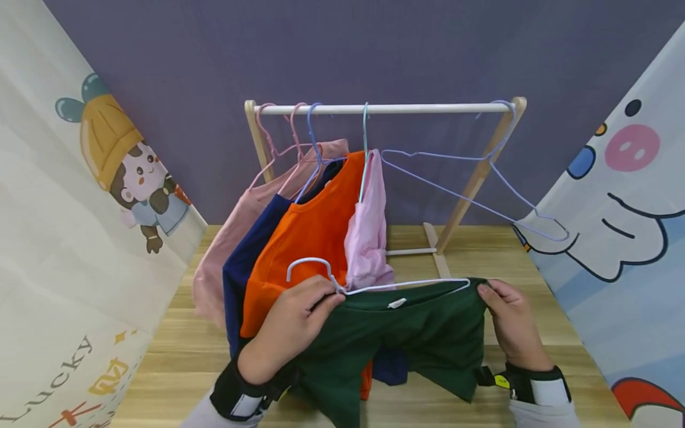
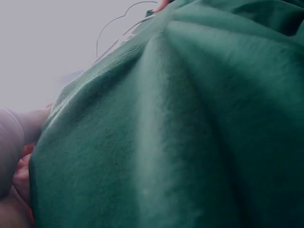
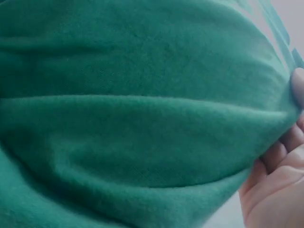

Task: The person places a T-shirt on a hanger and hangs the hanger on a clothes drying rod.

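Observation:
Dark green shorts [image 1: 417,333] hang stretched between my two hands, with a white label at the waist. A white hanger [image 1: 407,285] lies along the waist opening, its right end inside the right corner and its hook pointing up and left. My left hand [image 1: 294,321] pinches the hanger below its hook together with the waistband. With thumb and fingers, my right hand [image 1: 514,318] pinches the right waist corner beside the hanger's end. Green cloth [image 2: 142,142] fills most of the left wrist view, and in the right wrist view the fingers [image 3: 275,156] partly go behind it.
Behind the shorts stands a rack with a white rail [image 1: 428,109] and wooden legs. From it hang a pink garment [image 1: 230,261], a navy one [image 1: 241,267], an orange top [image 1: 305,244] and a light pink garment [image 1: 369,238]. A bare purple hanger [image 1: 444,193] hangs at the right end.

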Available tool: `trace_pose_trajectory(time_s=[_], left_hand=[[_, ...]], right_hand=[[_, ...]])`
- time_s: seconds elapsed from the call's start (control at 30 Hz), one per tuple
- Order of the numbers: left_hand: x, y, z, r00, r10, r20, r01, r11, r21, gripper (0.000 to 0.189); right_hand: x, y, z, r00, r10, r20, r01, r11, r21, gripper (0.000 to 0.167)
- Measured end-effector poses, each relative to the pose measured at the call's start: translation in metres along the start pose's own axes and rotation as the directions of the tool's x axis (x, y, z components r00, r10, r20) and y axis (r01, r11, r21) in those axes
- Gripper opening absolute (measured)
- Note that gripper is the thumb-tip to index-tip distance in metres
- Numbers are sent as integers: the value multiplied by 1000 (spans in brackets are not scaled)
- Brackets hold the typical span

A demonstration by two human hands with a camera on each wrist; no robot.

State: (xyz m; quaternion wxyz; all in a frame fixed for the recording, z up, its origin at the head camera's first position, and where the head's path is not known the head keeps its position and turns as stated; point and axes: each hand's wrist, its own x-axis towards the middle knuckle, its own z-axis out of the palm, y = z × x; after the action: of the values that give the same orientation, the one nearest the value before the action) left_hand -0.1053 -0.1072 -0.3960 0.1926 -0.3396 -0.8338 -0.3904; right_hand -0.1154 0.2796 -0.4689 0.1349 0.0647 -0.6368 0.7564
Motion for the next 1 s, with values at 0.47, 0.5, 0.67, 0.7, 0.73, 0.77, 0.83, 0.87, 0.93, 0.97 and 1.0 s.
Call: trace_pose_trajectory(time_s=[0.47,0.5,0.67,0.7,0.73,0.77,0.83,0.87,0.93,0.97,1.0], left_hand=[[-1,7,17,998,52,18,-53,998,46,7],[-1,8,19,998,60,23,-61,997,57,7],[1,16,29,994,96,44,-99,993,71,11],[2,17,31,993,108,45,-111,991,76,11],[2,18,32,992,120,45,-123,989,81,12],[2,19,34,990,132,44,-136,986,93,12],[2,21,36,988,149,45,-153,982,107,13],[2,21,37,987,154,46,-159,981,112,13],[1,22,38,986,156,53,-161,980,113,12],[1,22,39,986,155,58,-161,981,112,12],[1,22,40,986,153,63,-159,981,109,11]], right_hand=[[-3,-51,40,932,-313,184,362,760,-540,21],[-4,-53,46,903,-355,243,430,719,-546,26],[-11,-56,73,791,-385,475,607,589,-533,40],[-13,-54,78,780,-380,497,620,575,-534,41],[-15,-51,83,771,-374,515,630,563,-534,41],[-17,-48,87,758,-377,533,645,555,-525,40],[-21,-41,94,744,-375,554,658,559,-505,40],[-23,-38,96,739,-374,560,659,573,-487,39],[-27,-33,101,736,-372,566,659,586,-472,37],[-28,-31,102,738,-369,565,656,590,-471,36],[-29,-30,103,741,-369,562,654,588,-477,34]])
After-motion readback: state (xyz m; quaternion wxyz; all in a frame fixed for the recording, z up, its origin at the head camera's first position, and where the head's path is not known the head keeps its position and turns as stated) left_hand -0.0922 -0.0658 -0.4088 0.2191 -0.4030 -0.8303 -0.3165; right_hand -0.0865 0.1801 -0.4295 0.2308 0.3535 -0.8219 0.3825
